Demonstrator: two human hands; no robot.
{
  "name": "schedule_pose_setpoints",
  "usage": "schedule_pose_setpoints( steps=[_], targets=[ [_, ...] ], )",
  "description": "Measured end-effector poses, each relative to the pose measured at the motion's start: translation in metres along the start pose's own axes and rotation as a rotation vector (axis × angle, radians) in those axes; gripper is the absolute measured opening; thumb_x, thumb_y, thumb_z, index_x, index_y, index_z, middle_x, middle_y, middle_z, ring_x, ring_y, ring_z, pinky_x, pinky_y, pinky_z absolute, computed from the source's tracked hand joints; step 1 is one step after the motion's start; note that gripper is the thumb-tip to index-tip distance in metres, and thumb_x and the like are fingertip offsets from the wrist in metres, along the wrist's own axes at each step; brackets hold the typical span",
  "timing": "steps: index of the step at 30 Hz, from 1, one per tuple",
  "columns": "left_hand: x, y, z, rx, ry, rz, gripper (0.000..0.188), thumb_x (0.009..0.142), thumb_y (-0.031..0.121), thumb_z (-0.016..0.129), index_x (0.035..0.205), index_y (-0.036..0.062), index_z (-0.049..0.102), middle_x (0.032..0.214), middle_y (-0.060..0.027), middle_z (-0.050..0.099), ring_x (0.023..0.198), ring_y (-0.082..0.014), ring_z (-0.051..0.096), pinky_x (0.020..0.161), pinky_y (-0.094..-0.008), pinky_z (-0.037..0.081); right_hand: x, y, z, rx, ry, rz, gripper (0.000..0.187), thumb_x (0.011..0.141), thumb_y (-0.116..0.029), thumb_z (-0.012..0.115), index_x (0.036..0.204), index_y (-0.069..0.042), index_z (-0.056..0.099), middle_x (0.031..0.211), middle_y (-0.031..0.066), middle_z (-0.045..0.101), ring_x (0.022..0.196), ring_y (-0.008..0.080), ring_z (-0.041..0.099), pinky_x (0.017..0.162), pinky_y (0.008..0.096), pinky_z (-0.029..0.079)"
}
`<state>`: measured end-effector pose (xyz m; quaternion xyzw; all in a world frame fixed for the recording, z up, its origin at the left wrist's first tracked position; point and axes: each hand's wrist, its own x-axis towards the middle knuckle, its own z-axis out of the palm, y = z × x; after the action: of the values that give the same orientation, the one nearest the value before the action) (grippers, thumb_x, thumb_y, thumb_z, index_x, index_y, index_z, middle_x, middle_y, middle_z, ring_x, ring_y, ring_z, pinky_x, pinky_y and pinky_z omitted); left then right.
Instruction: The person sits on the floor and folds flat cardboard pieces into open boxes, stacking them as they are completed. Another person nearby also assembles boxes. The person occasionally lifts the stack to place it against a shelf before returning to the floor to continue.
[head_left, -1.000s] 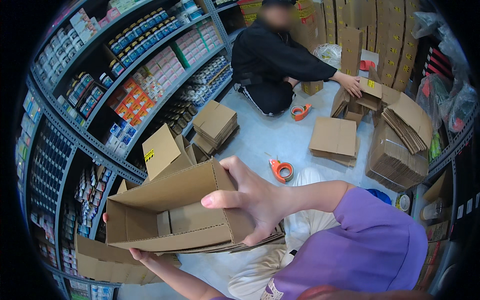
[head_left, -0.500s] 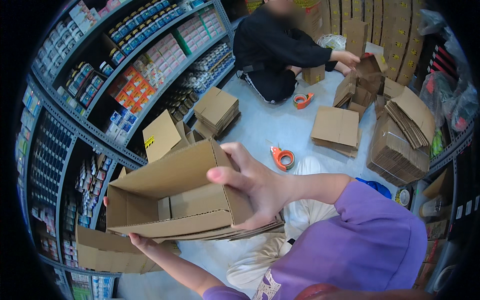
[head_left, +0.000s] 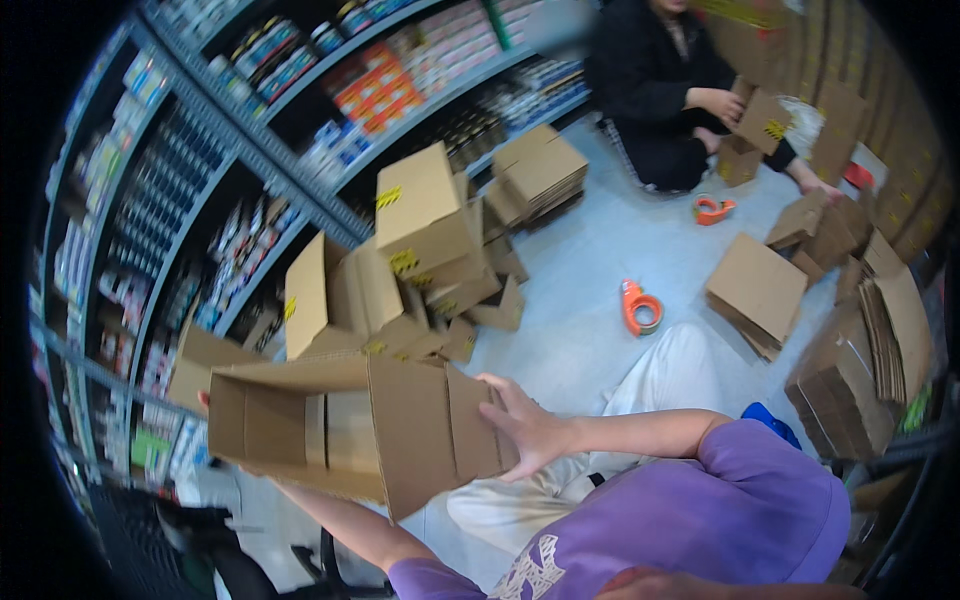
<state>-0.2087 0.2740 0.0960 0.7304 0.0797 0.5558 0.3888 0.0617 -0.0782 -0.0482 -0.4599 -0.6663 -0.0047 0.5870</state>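
Grey metal shelves [head_left: 285, 180] line the left side, packed with bottles and small cartons; pale floor [head_left: 590, 255] runs through the middle. Near left, an open cardboard box [head_left: 415, 430] is held up off the floor, left of the white-trousered legs [head_left: 670, 380]. Box tilted, open side toward the viewer, inside visible, end flaps sticking out on the right.

Right hand [head_left: 525, 430]: comes in from the right, forearm roughly level, elbow bent at the purple sleeve [head_left: 740, 480]. Fingers spread over the box's right end, thumb against the flap's near face, one finger by the top edge, others lower down. Left hand [head_left: 204, 398]: forearm angles up from the near edge and goes behind the box; mostly hidden, a fingertip shows at the left side. Cannot tell its exact grip.

Made-up boxes [head_left: 425, 210] clustered just beyond the held one, yellow-and-black tape on several. Flat cardboard stack [head_left: 545, 165] behind them. Orange tape dispenser [head_left: 640, 308] on the floor, middle, beyond the right hand; second dispenser [head_left: 713, 210] farther off. Another flat stack [head_left: 757, 290] right of these; bundled cardboard [head_left: 845, 385] at far right. Far side: co-worker in black [head_left: 645, 90] sits on the floor, one hand on a small box [head_left: 765, 120], other hand at folded cartons [head_left: 835, 235].
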Motion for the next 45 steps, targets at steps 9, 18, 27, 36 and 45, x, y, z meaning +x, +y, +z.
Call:
schedule_pose_setpoints(
  steps=[9, 18, 27, 36, 45],
  targets=[
    [-0.011, 0.147, 0.054, 0.468, 0.269, 0.545, 0.07, 0.093, 0.052, 0.051, 0.141, 0.0022, 0.039, 0.141, -0.023, 0.044, 0.127, -0.0387, 0.045, 0.108, -0.0535, 0.036, 0.008, 0.004, 0.011, 0.168, -0.043, -0.052, 0.13, 0.056, -0.047, 0.087, 0.156, -0.026, 0.006, 0.15, 0.0284, 0.017, 0.133, 0.0481, 0.028, 0.105, 0.0549, 0.03],
    [-0.058, 0.175, 0.14, 0.82, 0.256, 0.672, 0.069, 0.082, 0.069, 0.056, 0.098, 0.003, 0.067, 0.088, -0.0134, 0.061, 0.088, -0.03, 0.058, 0.095, -0.053, 0.041, 0.165, 0.159, 0.001, 0.136, 0.908, 0.828, 0.096, 0.08, -0.042, 0.077, 0.15, -0.009, 0.02, 0.147, 0.0256, 0.017, 0.134, 0.0388, 0.03, 0.11, 0.0483, 0.03],
    [-0.06, 0.212, 0.149, 0.898, -0.021, 0.531, 0.062, 0.076, 0.057, 0.068, 0.115, 0.0084, 0.07, 0.12, -0.0191, 0.059, 0.113, -0.0376, 0.055, 0.101, -0.0553, 0.038, 0.161, 0.224, -0.038, 0.202, 0.959, 0.505, 0.026, 0.097, -0.025, 0.061, 0.099, 0.001, 0.06, 0.09, 0.0067, 0.064, 0.085, 0.0164, 0.056, 0.081, 0.0337, 0.045],
    [-0.001, 0.19, 0.169, 1.17, -0.354, 0.373, 0.069, 0.078, 0.05, 0.072, 0.135, 0.0142, 0.057, 0.134, -0.0164, 0.054, 0.124, -0.0381, 0.049, 0.105, -0.0485, 0.037, -0.052, 0.116, -0.147, -0.282, 0.655, 0.455, 0.032, 0.082, -0.011, 0.078, 0.101, -0.002, 0.054, 0.089, 0.0009, 0.054, 0.082, 0.0113, 0.051, 0.073, 0.0275, 0.044],
    [-0.026, 0.181, 0.175, 0.797, -0.071, 0.565, 0.039, 0.064, 0.038, 0.086, 0.097, 0.0232, 0.072, 0.094, -0.0016, 0.051, 0.085, -0.0199, 0.049, 0.075, -0.0343, 0.042, -0.212, 0.14, -0.059, -0.603, 0.033, 0.141, 0.049, 0.062, -0.015, 0.079, 0.093, -0.004, 0.042, 0.105, 0.0161, 0.042, 0.098, 0.0341, 0.042, 0.09, 0.0487, 0.037]
  ],
)
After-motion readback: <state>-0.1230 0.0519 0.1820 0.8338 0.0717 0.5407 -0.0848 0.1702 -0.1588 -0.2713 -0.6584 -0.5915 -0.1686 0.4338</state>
